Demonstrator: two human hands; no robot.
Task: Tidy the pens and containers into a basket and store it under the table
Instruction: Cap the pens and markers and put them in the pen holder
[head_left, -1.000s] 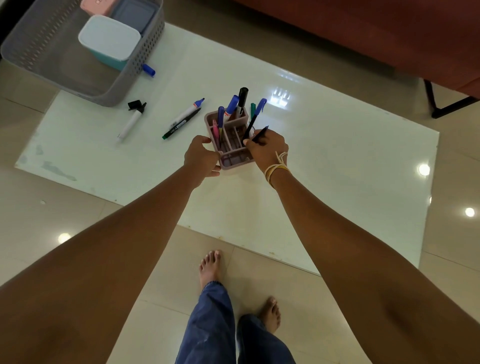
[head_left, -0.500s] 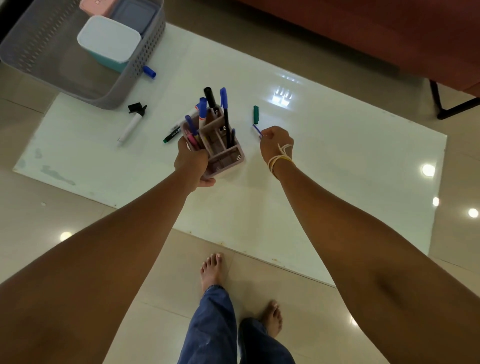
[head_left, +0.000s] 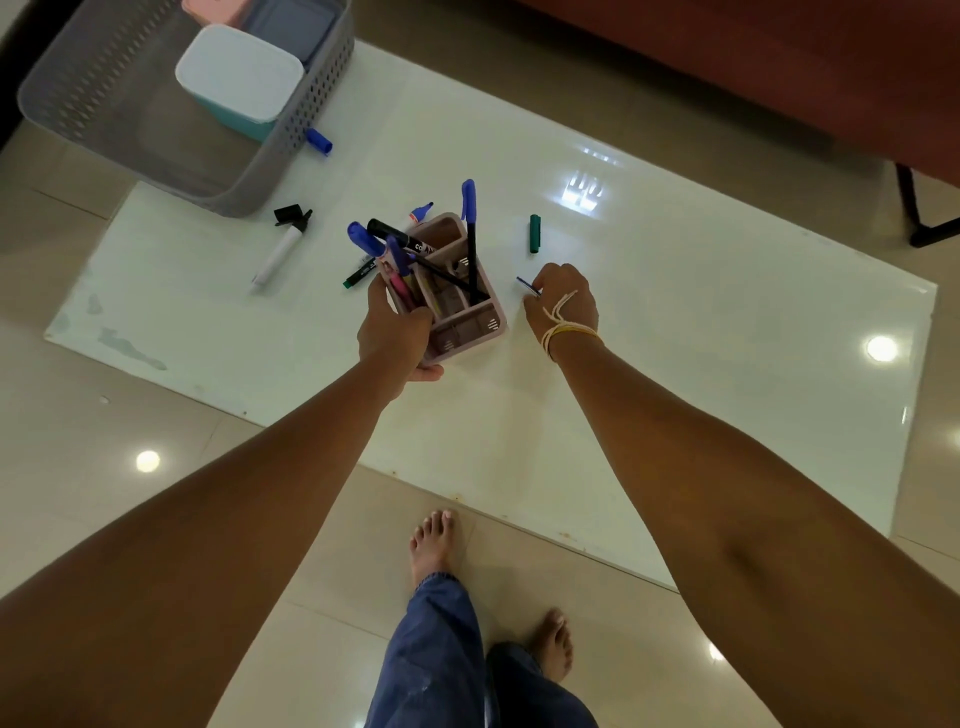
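- Left hand (head_left: 397, 332) grips pink pen holder (head_left: 457, 306), tilted, above white table (head_left: 675, 332); pens stand inside
- Right hand (head_left: 563, 304), just beside holder, apart from left, pinches thin blue pen (head_left: 527, 285)
- Green cap (head_left: 534, 234) lies beyond right hand
- White marker (head_left: 278, 254) lies left of holder
- Grey basket (head_left: 291, 140) at far-left table corner holds teal container (head_left: 239, 78)

Lighting was warm and rather dim, with ceiling lamps mirrored as round glare spots on the floor tiles (head_left: 156, 499) and a window-like glare patch near the table's (head_left: 675, 322) far edge; wide-angle bending appeared at frame edges.
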